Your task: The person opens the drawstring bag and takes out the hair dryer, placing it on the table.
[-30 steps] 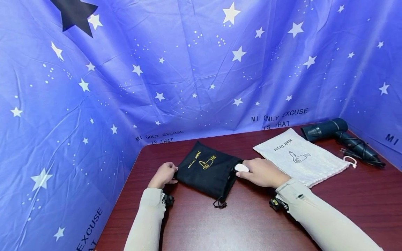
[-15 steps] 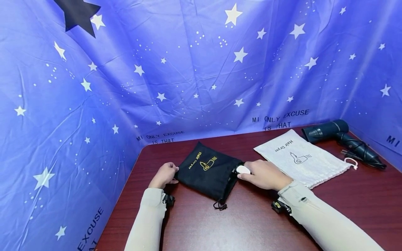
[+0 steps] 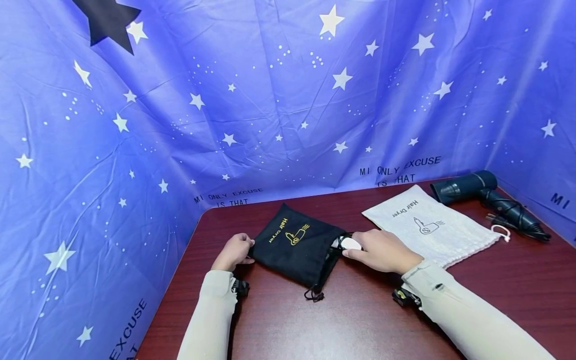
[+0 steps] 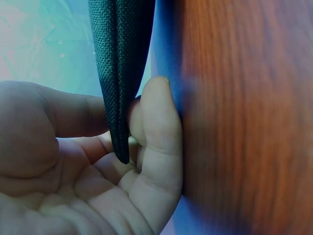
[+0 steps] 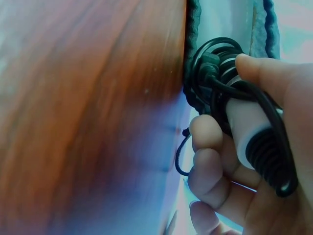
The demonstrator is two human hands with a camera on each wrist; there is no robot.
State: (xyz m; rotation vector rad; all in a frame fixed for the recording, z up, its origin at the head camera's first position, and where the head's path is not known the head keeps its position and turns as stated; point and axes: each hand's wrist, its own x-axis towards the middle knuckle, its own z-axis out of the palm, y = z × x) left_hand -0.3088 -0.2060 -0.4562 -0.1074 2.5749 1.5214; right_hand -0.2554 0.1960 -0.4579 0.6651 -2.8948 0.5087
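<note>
A black drawstring pouch (image 3: 292,245) printed with "Hair Dryer" in yellow lies on the table. My left hand (image 3: 235,251) pinches its closed left corner between thumb and fingers; the fabric edge (image 4: 120,98) shows up close in the left wrist view. At the pouch's mouth on the right, my right hand (image 3: 382,250) grips the white handle (image 5: 244,122) of a hair dryer. A black cord (image 5: 261,93) is wound around that handle. The dryer's other end is inside the pouch, hidden in the head view.
A white "Hair Dryer" pouch (image 3: 418,225) lies flat just beyond my right hand. Behind it, at the back right corner, sits a black hair dryer (image 3: 468,187) with its cord wrapped around the handle. Blue star-printed cloth (image 3: 270,100) encloses the reddish-brown table (image 3: 306,325).
My right hand has shifted slightly right with the white handle, and a little more of it shows outside the pouch. The left hand keeps its pinch on the corner.
</note>
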